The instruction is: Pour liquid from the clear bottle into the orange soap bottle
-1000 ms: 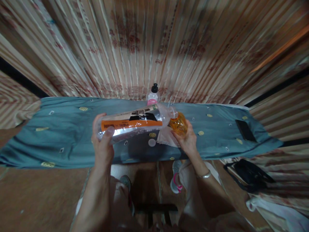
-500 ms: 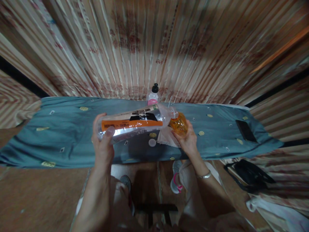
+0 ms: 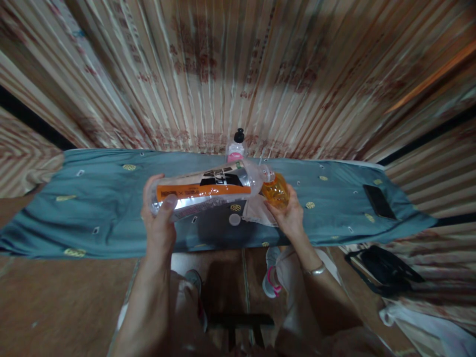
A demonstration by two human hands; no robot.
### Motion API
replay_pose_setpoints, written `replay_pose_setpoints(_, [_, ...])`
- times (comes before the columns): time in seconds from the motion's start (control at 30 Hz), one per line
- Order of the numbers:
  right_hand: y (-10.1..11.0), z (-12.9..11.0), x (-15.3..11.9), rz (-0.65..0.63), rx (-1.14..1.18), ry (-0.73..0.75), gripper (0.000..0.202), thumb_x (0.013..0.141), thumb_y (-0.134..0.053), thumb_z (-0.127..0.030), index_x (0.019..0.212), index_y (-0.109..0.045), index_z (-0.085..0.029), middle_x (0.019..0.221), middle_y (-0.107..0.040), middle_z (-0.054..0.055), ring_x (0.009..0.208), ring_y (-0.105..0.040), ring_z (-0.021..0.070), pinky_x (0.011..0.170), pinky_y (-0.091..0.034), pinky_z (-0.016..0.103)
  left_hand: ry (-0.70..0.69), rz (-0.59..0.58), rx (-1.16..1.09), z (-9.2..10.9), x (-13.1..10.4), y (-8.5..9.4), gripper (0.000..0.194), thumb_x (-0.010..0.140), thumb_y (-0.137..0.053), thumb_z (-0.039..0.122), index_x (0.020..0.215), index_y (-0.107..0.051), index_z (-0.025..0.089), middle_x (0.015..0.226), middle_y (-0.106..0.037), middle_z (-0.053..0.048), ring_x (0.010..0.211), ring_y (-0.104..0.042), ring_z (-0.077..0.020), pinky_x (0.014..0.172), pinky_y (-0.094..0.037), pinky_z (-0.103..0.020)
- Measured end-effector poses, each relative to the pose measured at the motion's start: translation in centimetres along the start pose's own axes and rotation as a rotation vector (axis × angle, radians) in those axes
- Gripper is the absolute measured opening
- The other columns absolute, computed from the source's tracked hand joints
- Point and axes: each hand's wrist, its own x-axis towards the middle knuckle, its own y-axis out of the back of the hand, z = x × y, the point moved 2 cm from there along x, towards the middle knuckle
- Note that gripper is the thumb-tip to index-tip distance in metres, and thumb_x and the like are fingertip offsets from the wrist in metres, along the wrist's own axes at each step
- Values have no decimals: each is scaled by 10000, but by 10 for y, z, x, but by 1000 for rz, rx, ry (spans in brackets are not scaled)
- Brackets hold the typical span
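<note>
My left hand (image 3: 160,206) is wrapped round the base of a large clear plastic bottle (image 3: 204,190) with an orange, black and silver label. The bottle lies almost level in the air, its neck end to the right. In my right hand (image 3: 288,213) is a small clear bottle (image 3: 275,191) of amber liquid, its top tilted up and left against the neck of the large one. Whether the two mouths line up exactly I cannot tell. Below them a round whitish cap (image 3: 234,219) rests on the cloth, beside a crumpled pale tissue or bag (image 3: 257,210).
A blue-green cloth (image 3: 107,203) covers the narrow table. Behind the bottles stands a pump bottle (image 3: 237,147) with a black top and pink label. A dark phone (image 3: 378,201) lies at the right. Curtains (image 3: 223,74) hang behind, and a black bag (image 3: 385,270) is on the floor.
</note>
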Motion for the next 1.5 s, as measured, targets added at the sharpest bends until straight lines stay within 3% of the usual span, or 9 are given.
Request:
replay_pose_setpoints(0.2, [1,-4,1,-18,22,-45,901,756,-788,-643,1474,-548,-154,1411,-732,223,1276,-733,406,1059,-616,581,27,21,-15,0,1,-1,692,622,-931,594,1182,-716,249,960,-665,-15,841,-612,-207,803,-521,-356])
replay_pose_setpoints(0.4, [3,-5,2,-53,33,-82,920,739,-794,-627,1484,-537,-152,1418,-728,226,1286,-728,411,1079,-603,595,0,0,46,2,1,-1,603,672,-883,619,1164,-713,315,997,-658,-40,887,-615,-266,814,-537,-420])
replay_pose_setpoints(0.6, [1,-2,1,-37,21,-63,912,753,-791,-641,1490,-537,-168,1417,-733,212,1276,-734,400,1072,-609,589,36,39,6,2,1,-2,656,605,-923,605,1144,-725,287,977,-659,-29,869,-608,-244,821,-519,-398])
replay_pose_setpoints(0.77, [0,1,1,-27,13,-37,918,752,-791,-667,1483,-544,-169,1425,-729,215,1269,-736,402,1067,-611,590,21,-8,72,1,0,0,593,710,-860,601,1206,-706,315,1002,-670,-32,885,-645,-259,827,-556,-418])
replay_pose_setpoints(0.9, [0,-1,1,-23,23,-32,922,764,-771,-703,1482,-540,-172,1408,-736,214,1259,-740,401,1058,-615,586,19,-3,77,0,0,1,598,708,-852,612,1207,-697,323,998,-664,-29,898,-649,-265,847,-561,-431])
replay_pose_setpoints(1.1, [0,-3,2,-34,14,-29,945,780,-744,-745,1490,-528,-161,1408,-730,218,1270,-732,398,1062,-613,577,32,19,58,1,2,-1,744,629,-892,667,1204,-678,247,987,-657,-24,875,-606,-237,864,-524,-420])
replay_pose_setpoints(1.5, [1,-3,2,-32,32,-49,945,749,-790,-721,1480,-548,-172,1426,-732,213,1272,-734,402,1064,-610,592,45,14,-5,1,2,0,750,630,-939,630,1208,-689,223,986,-660,-19,887,-599,-224,848,-488,-371])
